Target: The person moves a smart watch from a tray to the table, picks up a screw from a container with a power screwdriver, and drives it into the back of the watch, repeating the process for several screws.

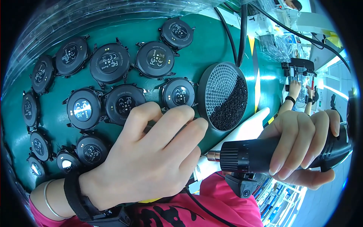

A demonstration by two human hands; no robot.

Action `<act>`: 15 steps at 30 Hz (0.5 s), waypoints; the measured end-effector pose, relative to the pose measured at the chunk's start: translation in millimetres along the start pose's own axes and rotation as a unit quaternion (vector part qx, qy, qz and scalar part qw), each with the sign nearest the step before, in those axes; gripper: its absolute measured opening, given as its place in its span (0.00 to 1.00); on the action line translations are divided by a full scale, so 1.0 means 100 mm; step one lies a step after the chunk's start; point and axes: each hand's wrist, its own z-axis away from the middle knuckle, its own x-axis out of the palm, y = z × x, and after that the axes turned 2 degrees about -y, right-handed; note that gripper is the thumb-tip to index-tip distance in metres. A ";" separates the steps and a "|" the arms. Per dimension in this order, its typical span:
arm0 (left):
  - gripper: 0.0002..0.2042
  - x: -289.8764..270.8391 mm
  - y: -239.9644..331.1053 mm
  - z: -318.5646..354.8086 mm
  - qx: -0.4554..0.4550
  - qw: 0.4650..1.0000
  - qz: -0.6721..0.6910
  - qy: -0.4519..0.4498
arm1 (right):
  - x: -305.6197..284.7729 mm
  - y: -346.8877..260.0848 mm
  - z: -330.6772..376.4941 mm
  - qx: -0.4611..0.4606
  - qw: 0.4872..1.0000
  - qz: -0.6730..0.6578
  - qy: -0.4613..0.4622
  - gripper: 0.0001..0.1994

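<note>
My right hand [302, 142] is wrapped round a black electric screwdriver [247, 156], which lies level and points left. Its metal tip [214, 155] ends right beside the fingertips of my left hand [162, 149]. Those fingers are curled inward in front of me, and whatever they hold is hidden behind them. Several black round smartwatch bodies [109, 63] lie back side up beyond and to the left of my left hand. One smartwatch body [178, 93] sits just past its knuckles. Beside that stands a round grey screw dish [207, 81] with a dimpled plate, its right part heaped with small black screws [231, 108].
The smartwatch bodies rest on a green work mat [149, 26]. Clear plastic packaging [87, 17] lines the far edge. Black cables [242, 38] come down behind the dish. At the right, another person's hands [295, 90] work near a black device [300, 67].
</note>
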 end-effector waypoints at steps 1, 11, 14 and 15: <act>0.13 0.00 0.00 0.00 0.004 1.000 -0.005 -0.002 | 0.00 -0.01 0.00 0.001 1.000 0.006 -0.008 0.28; 0.15 0.04 0.03 -0.03 -0.039 0.999 -0.011 0.001 | -0.03 -0.14 0.01 -0.003 0.995 0.100 -0.024 0.31; 0.15 -0.01 0.02 -0.01 -0.035 0.998 -0.032 -0.038 | -0.04 -0.08 0.04 -0.024 0.992 0.123 -0.030 0.33; 0.15 -0.02 0.02 -0.01 -0.032 0.997 -0.042 -0.057 | -0.04 -0.07 0.05 -0.031 0.990 0.131 -0.031 0.33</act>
